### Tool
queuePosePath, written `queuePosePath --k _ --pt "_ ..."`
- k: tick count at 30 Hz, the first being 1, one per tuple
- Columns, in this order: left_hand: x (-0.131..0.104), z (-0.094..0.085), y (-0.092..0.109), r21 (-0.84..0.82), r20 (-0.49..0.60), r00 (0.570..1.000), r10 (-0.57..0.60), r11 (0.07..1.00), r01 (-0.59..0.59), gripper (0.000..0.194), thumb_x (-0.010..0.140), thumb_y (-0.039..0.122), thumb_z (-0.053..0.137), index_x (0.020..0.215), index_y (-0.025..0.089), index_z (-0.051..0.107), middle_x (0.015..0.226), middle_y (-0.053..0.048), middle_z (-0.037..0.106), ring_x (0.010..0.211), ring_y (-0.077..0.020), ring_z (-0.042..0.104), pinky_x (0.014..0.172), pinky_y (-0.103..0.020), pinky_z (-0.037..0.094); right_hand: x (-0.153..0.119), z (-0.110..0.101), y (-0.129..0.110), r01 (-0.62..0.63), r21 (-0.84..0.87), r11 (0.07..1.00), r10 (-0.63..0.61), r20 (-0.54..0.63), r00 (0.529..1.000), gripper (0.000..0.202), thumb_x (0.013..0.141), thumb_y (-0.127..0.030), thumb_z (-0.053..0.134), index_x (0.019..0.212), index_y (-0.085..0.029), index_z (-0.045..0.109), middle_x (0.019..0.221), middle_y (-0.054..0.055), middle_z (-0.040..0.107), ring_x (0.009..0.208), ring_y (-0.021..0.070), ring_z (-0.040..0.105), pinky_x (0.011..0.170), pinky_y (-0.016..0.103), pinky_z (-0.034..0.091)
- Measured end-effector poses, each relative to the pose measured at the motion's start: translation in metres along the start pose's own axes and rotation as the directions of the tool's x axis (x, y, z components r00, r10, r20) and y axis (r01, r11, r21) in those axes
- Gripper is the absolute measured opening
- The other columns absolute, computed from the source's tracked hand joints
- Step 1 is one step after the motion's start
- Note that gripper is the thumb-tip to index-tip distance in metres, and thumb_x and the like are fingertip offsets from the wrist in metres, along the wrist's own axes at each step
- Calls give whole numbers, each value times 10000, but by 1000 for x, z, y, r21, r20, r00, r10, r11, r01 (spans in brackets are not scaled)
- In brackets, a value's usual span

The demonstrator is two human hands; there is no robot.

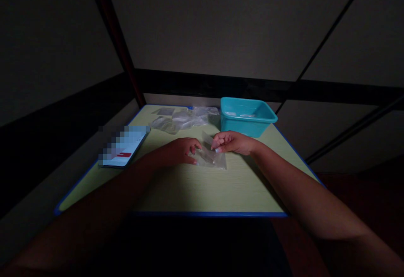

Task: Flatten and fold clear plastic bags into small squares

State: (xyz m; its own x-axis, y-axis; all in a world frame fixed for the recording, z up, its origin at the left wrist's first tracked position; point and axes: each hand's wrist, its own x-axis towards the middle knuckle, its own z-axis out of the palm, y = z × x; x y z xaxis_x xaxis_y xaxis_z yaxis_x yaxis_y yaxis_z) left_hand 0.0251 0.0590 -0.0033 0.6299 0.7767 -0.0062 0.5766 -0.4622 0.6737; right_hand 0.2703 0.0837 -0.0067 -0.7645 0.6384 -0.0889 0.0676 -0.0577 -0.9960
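Observation:
A clear plastic bag [217,162] lies near the middle of the table, between my hands. My right hand [232,142] pinches the bag's upper part, thumb and fingers closed on it. Just left of the bag, my left hand [186,151] has its thumb and fingers apart, with the fingertips close to the bag's left edge and nothing held between them. More clear plastic bags [189,119] are spread loosely at the back of the table, beyond my hands.
A turquoise basket [248,124] with some clear items inside stands at the back right. On the left lies a lit tablet or phone [126,149], partly pixelated. The table [189,193] has a blue edge; walls rise behind it.

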Motion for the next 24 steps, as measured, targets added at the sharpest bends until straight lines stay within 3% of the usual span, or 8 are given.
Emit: queuePosePath --k 4,9,17,24 --pt "1 0 3 52 -36 999 0 999 2 363 618 320 705 942 175 627 787 4 562 729 -173 532 660 -263 400 0 0 1 -3 11 1000 3 5 1000 336 622 -238 827 886 -113 661 792 13 694 702 87 615 700 211 457" --pt "1 2 7 10 -122 992 15 1000 -14 223 787 297 482 925 165 597 748 6 546 659 -143 492 616 -251 376 2 -1 4 2 4 1000 -2 21 1000 341 625 -235 823 904 -121 664 774 3 687 689 83 613 669 194 456" --pt "3 7 8 -302 -135 991 -22 953 -20 362 858 489 409 928 162 548 713 3 585 541 -109 492 545 -242 404 3 0 6 16 16 1000 -15 -38 999 319 617 -231 821 871 -123 662 792 8 700 687 91 623 674 211 478" --pt "7 12 15 -506 -88 969 -229 849 155 470 867 612 363 967 171 492 584 10 625 327 -74 424 361 -194 308 4 0 6 11 59 998 -8 -49 999 333 597 -228 833 860 -125 656 778 5 706 669 90 628 658 205 482"
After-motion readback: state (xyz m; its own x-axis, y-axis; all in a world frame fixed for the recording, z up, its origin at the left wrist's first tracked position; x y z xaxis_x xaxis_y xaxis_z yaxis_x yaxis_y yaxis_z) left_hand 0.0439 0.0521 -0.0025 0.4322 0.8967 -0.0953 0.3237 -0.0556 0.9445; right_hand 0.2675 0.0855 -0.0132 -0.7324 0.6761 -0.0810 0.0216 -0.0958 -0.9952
